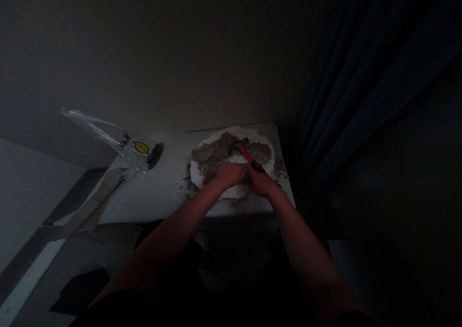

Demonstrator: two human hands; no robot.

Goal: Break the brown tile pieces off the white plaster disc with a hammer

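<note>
frame very dim; detail at the fingers is poor. nearest to me, both forearms run out from the bottom edge and meet over the white round board (238, 191), which sits on the right part of the pale table (159, 192).

left hand (229, 173): lies on top of a brown piece (209, 172) at the near left of the board, touching it. i cannot tell whether the fingers pinch its edge or only press flat.

right hand (262, 182): just right of the left hand, almost touching it, closed round the dark handle end of the red cutter (249, 157). the red body points away from me and to the left, its far tip down beside the other brown pieces (212, 151). the blade itself is not visible.

judgement on doing this well: bear down with the left palm so the piece cannot skate on the smooth board. hold the fingertips well clear of the cutter's line, since the hands are very close. draw the cutter in light repeated strokes rather than one hard one, wrist low. grey crumbs (262, 151) lie over the far right of the board and spill off its edge; they could let the piece slide, so a bare patch is better.

farther left on the table, well apart: a clear bag (119, 142) with a yellow label. far right: a dark curtain (361, 101). beyond, a plain wall (180, 53).
</note>
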